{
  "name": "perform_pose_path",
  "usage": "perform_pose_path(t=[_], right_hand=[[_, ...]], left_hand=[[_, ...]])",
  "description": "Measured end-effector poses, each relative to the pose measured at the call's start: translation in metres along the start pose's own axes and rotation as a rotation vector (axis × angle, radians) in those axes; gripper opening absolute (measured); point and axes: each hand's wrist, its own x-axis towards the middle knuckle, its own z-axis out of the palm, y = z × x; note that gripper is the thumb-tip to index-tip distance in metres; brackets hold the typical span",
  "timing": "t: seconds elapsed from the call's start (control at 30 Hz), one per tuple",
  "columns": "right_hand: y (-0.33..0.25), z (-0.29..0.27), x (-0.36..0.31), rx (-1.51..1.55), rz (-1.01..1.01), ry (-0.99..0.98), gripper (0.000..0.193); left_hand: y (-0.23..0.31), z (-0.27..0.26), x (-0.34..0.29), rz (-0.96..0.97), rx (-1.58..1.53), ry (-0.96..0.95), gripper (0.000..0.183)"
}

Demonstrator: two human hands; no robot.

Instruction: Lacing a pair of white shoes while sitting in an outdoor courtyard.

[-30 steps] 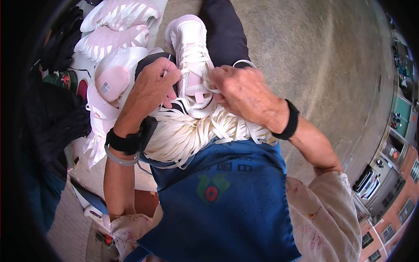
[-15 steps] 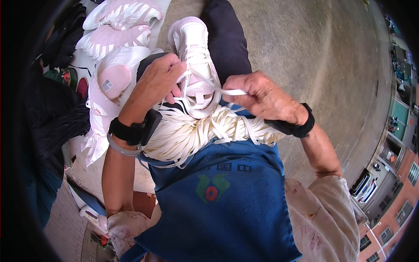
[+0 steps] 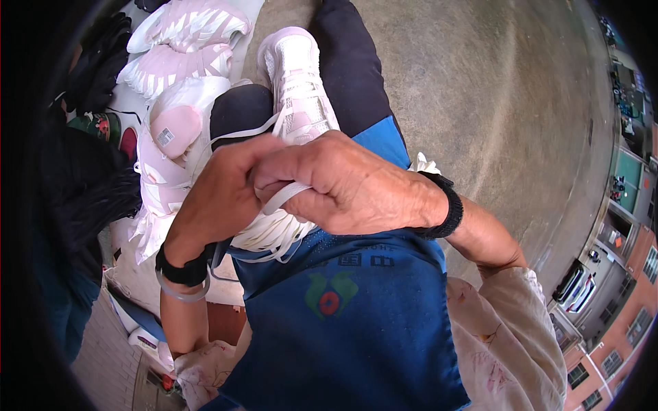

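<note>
My two hands meet in front of a pink and white sneaker (image 3: 299, 82), which rests toe away in my lap. My right hand (image 3: 349, 181) is a closed fist gripping a white shoelace (image 3: 282, 198), which curves out between its fingers. My left hand (image 3: 223, 188) is closed too and presses against the right one at the lace. Its fingertips are hidden behind the right hand. Another stretch of lace runs from the sneaker's left side above my left hand. Beneath my hands lies a thick bundle of cream laces (image 3: 274, 233), largely covered.
Several more pink and white sneakers (image 3: 178, 68) are heaped at the left, one with a pale pink insole (image 3: 177, 129) showing. Dark cloth (image 3: 89, 178) hangs beyond them. A blue apron (image 3: 343, 308) covers my front. Concrete floor (image 3: 480, 89) stretches to the right.
My right hand has moved left across the sneaker's heel end to my left hand, bringing the lace along. The hands were apart before; now they cover the shoe's opening and much of the lace bundle.
</note>
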Motion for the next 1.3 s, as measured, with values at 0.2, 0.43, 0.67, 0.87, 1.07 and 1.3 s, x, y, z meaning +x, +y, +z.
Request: perform_pose_path(t=[0.2, 0.43, 0.67, 0.87, 1.07, 1.3], right_hand=[[0.034, -0.016, -0.029, 0.372, 0.067, 0.269, 0.021], [0.026, -0.032, -0.017, 0.752, 0.396, 0.643, 0.048], [0.011, -0.01, -0.001, -0.286, 0.071, 0.471, 0.051], [0.015, 0.003, 0.02, -0.425, -0.193, 0.465, 0.041], [0.022, 0.001, 0.0, 0.041, 0.181, 0.41, 0.033], [0.052, 0.014, -0.035, -0.547, 0.302, 0.224, 0.023]], left_hand=[[0.0, -0.047, -0.052, -0.376, -0.528, 0.122, 0.014], [-0.032, -0.04, -0.059, -0.576, 0.021, 0.196, 0.012], [0.021, -0.018, -0.022, -0.327, -0.294, 0.428, 0.029], [0.011, -0.004, 0.006, -0.151, -0.484, -0.023, 0.026], [0.012, -0.012, 0.004, -0.393, -0.34, 0.121, 0.022], [0.002, -0.044, -0.018, -0.378, -0.104, 0.609, 0.024]])
